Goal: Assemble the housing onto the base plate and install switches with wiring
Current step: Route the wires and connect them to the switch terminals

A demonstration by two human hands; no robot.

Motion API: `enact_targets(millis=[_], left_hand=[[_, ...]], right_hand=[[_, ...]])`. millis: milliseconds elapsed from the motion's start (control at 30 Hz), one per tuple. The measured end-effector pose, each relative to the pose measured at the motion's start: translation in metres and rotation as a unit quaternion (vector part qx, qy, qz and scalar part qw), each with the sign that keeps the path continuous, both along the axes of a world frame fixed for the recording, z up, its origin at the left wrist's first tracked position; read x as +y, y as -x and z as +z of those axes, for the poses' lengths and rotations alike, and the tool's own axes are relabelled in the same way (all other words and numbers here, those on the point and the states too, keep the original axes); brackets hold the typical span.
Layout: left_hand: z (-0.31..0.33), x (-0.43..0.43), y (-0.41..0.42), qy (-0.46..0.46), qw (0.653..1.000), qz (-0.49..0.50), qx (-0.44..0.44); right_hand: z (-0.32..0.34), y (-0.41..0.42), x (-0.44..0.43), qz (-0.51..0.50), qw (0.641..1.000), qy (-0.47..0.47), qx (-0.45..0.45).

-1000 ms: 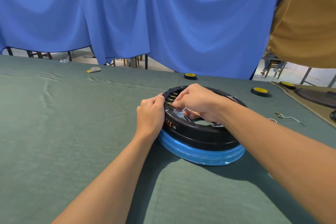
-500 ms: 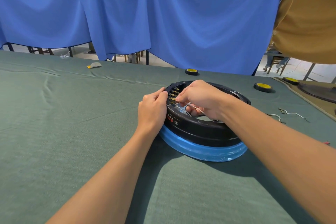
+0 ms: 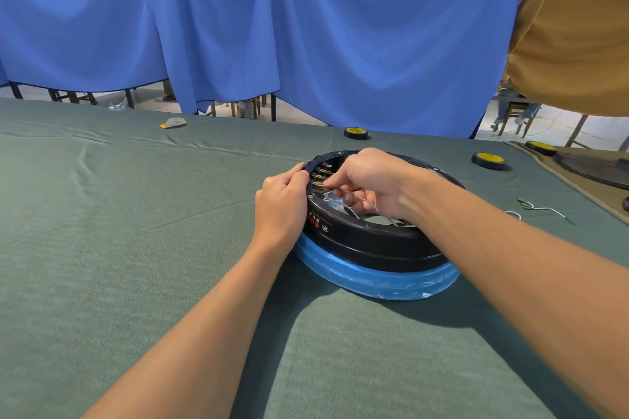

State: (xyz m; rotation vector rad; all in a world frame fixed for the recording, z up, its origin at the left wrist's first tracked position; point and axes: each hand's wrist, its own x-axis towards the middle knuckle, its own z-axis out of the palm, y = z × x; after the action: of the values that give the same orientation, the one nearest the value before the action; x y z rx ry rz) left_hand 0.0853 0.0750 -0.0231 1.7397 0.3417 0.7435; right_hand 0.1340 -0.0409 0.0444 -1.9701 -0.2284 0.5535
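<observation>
A round black housing [image 3: 371,241] sits on a base plate wrapped in blue film [image 3: 374,277] on the green cloth. Brass switch terminals [image 3: 321,177] line the inside of its left wall. My left hand [image 3: 280,206] grips the housing's left rim from outside, thumb on top. My right hand [image 3: 371,182] reaches inside the ring and pinches a white wire [image 3: 366,202] end at one terminal. More white wires lie inside the ring, partly hidden by my right hand.
Two black-and-yellow tape rolls [image 3: 355,133] [image 3: 488,160] lie behind the housing. A metal hook and wire [image 3: 541,207] lie to the right, near a tan mat with dark round parts [image 3: 592,167]. A small yellow-white piece [image 3: 173,122] lies far left. A person in a tan shirt [image 3: 575,27] stands at right.
My right hand's fingers have shifted slightly along the terminals with the wire. The left hand keeps its grip on the rim. The view has tilted down a little.
</observation>
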Motion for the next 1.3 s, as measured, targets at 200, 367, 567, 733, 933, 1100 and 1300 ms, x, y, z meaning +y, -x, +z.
enact_targets(millis=[200, 367, 567, 733, 933, 1100, 1300], left_hand=[[0.0, 0.001, 0.001, 0.003, 1.0, -0.004, 0.0], [0.0, 0.001, 0.001, 0.002, 1.0, -0.01, -0.007], [0.0, 0.002, 0.0, -0.004, 1.0, -0.008, 0.007], [-0.001, 0.001, 0.0, -0.007, 1.0, -0.017, 0.006], [0.001, -0.001, 0.004, -0.015, 1.0, -0.017, 0.003], [0.006, -0.002, 0.008, -0.01, 1.0, -0.018, 0.007], [0.021, -0.004, 0.013, -0.027, 0.999, -0.036, -0.021]], right_hand=[[0.003, 0.001, 0.003, -0.01, 1.0, 0.002, 0.026], [0.004, 0.005, 0.008, -0.019, 1.0, 0.011, -0.005], [0.007, 0.012, 0.011, -0.026, 0.999, 0.03, -0.037], [0.008, 0.019, 0.018, -0.046, 0.996, 0.045, -0.067], [0.009, 0.019, 0.015, -0.024, 0.995, 0.056, -0.083], [0.001, 0.019, 0.003, 0.038, 0.956, 0.14, -0.256], [0.012, 0.026, -0.054, 0.083, 0.885, 0.18, -0.421]])
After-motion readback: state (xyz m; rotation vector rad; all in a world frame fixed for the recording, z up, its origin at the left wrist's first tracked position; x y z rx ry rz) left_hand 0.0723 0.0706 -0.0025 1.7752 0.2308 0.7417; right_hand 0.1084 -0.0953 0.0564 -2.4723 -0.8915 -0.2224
